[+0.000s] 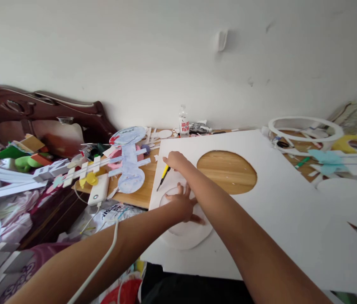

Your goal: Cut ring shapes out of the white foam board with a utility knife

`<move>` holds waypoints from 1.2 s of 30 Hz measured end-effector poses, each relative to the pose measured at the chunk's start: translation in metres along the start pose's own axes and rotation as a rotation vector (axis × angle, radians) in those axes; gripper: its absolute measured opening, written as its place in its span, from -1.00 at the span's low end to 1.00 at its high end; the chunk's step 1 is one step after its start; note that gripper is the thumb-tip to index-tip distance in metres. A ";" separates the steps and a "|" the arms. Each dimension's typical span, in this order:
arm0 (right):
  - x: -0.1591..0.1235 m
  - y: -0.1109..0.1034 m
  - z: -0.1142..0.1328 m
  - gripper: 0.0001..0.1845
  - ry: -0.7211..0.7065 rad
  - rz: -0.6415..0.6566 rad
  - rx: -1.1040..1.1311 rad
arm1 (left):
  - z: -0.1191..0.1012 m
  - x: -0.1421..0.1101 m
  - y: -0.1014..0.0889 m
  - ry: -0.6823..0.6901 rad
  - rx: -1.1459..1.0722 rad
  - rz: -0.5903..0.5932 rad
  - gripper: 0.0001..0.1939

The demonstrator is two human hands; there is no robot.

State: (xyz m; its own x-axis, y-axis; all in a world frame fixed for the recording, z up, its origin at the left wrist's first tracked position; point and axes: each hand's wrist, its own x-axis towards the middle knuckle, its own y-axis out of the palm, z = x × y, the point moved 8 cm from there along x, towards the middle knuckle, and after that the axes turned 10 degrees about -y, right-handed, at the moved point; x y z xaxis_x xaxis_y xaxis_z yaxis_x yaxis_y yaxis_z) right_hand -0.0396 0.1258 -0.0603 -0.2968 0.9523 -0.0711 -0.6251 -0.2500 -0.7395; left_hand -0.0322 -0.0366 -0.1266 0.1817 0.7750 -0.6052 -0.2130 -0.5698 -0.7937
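Below a pale wall (pixel 134 63), a wooden table (pixel 148 177) bears a big white board (pixel 223 240), and on the board's near left part lies a white disc (pixel 185 242) with the left hand (pixel 183 206) on it, fingers spread wide. At the board's left side, the right hand (pixel 176 160) has its fingers closed around a yellow knife (pixel 165 173). An oval hole (pixel 227 173) sits in the board's far half, a bottle (pixel 184 122) stands behind it, a blue paper cutout (pixel 129 160) lies to its left, and a white ring (pixel 308 139) to its right.
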 end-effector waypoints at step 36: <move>-0.004 0.034 0.026 -0.54 -0.083 0.022 0.231 | -0.007 0.013 0.010 0.034 -0.139 -0.027 0.26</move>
State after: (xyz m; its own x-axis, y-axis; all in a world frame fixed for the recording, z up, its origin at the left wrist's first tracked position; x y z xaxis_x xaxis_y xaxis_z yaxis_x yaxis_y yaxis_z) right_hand -0.0784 0.1087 -0.0677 -0.3642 0.9310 -0.0232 -0.7636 -0.3128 -0.5649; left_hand -0.0251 -0.0345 -0.1429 0.2182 0.7824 -0.5833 -0.0726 -0.5830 -0.8092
